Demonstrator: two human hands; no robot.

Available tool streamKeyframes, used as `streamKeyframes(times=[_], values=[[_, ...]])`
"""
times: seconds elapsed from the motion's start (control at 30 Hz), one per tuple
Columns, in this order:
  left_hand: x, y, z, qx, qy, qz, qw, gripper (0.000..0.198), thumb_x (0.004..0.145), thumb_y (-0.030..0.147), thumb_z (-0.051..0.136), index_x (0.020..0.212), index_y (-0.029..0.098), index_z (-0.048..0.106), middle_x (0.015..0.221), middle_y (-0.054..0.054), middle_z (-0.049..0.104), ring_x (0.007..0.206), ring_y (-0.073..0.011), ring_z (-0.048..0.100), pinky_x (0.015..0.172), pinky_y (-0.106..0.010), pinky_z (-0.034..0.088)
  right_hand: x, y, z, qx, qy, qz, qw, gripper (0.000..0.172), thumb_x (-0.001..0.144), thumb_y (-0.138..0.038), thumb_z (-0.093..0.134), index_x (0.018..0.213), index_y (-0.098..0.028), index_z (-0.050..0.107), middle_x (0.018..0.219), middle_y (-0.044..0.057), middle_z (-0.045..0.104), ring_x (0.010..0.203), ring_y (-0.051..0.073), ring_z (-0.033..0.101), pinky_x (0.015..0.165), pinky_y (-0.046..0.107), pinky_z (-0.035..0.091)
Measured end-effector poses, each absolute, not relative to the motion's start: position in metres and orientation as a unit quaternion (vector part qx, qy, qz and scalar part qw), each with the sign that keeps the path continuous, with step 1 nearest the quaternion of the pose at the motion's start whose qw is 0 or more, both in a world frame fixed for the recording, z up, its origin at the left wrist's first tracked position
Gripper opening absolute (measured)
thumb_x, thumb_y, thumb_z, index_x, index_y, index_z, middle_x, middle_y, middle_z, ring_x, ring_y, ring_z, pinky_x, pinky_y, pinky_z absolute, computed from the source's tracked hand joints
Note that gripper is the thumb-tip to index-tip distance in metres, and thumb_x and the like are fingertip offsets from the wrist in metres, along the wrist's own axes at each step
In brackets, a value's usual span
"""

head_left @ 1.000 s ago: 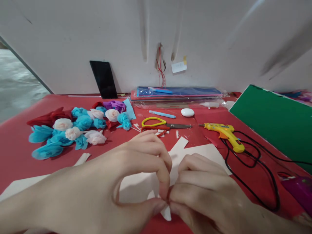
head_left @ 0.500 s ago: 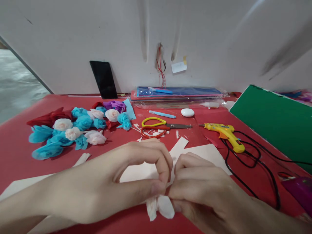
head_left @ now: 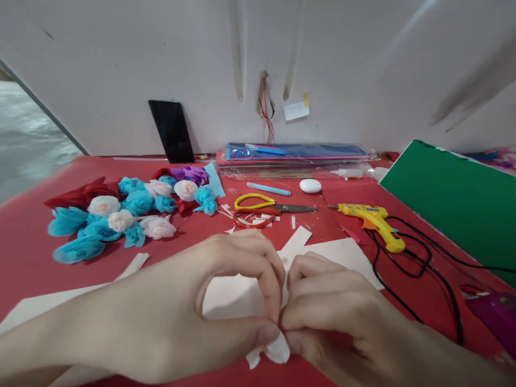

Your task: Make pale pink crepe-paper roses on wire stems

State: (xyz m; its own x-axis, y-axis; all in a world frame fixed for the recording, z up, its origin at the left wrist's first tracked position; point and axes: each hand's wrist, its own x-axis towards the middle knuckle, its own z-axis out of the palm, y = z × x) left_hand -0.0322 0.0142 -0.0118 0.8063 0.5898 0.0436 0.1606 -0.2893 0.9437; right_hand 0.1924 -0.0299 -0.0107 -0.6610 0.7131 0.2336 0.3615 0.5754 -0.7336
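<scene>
Between the fingertips of my two hands is a small white paper petal piece (head_left: pixel 277 349), its rounded ends hanging below my thumbs. My left hand (head_left: pixel 226 301) pinches it from the left, thumb and forefinger forming a loop. From the right, my right hand (head_left: pixel 334 306) closes on it with curled fingers, which hide part of the piece. White paper sheets (head_left: pixel 346 252) lie on the red tabletop behind and under my hands. Beyond them rest scissors (head_left: pixel 278 208) with yellow and red handles, among white paper scraps.
Blue, white, red and purple paper flowers (head_left: pixel 137 204) are heaped at left. A yellow glue gun (head_left: pixel 374 220) with a black cable lies at right, near a green board (head_left: pixel 455 199). A blue pen (head_left: pixel 269 189), a white oval object (head_left: pixel 310 186) and plastic-wrapped sheets (head_left: pixel 298 153) sit farther back.
My left thumb has shifted slightly right and down over the white piece, covering more of it. The right hand stays almost in place, and the things on the table have not moved.
</scene>
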Motion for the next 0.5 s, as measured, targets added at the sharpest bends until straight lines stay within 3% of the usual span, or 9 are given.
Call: streamKeyframes(times=[0.17, 0.3, 0.37, 0.5], values=[[-0.032, 0.015, -0.013, 0.733, 0.243, 0.201, 0.603, 0.019, 0.093, 0.010, 0.071, 0.081, 0.025, 0.069, 0.089, 0.011, 0.069, 0.083, -0.0048, 0.068, 0.078, -0.008, 0.053, 0.196, -0.024, -0.013, -0.271, -0.844, 0.364, 0.286, 0.031, 0.103, -0.004, 0.057, 0.082, -0.017, 0.076, 0.085, 0.001, 0.077, 0.077, 0.011, 0.061, 0.071, 0.021, 0.050], [-0.032, 0.018, -0.016, 0.695, 0.220, 0.187, 0.658, 0.013, 0.099, 0.020, 0.070, 0.087, 0.024, 0.072, 0.095, 0.007, 0.068, 0.094, -0.0092, 0.068, 0.094, -0.014, 0.053, 0.199, -0.018, -0.012, -0.234, -0.848, 0.368, 0.302, 0.029, 0.107, -0.010, 0.056, 0.088, -0.017, 0.076, 0.090, 0.002, 0.078, 0.082, 0.013, 0.061, 0.081, 0.023, 0.052], [-0.033, 0.020, -0.017, 0.686, 0.210, 0.179, 0.673, 0.012, 0.101, 0.025, 0.069, 0.090, 0.023, 0.072, 0.097, 0.005, 0.068, 0.100, -0.0122, 0.068, 0.102, -0.019, 0.052, 0.200, -0.016, -0.012, -0.235, -0.851, 0.363, 0.298, 0.025, 0.107, -0.012, 0.059, 0.091, -0.016, 0.077, 0.089, 0.002, 0.077, 0.080, 0.013, 0.059, 0.079, 0.023, 0.052], [-0.035, 0.024, -0.018, 0.705, 0.215, 0.176, 0.653, 0.015, 0.103, 0.035, 0.068, 0.092, 0.024, 0.070, 0.100, 0.004, 0.069, 0.104, -0.0152, 0.069, 0.102, -0.022, 0.053, 0.200, -0.014, -0.015, -0.239, -0.848, 0.371, 0.295, 0.022, 0.107, -0.014, 0.062, 0.095, -0.014, 0.079, 0.082, 0.001, 0.073, 0.076, 0.013, 0.056, 0.076, 0.023, 0.051]])
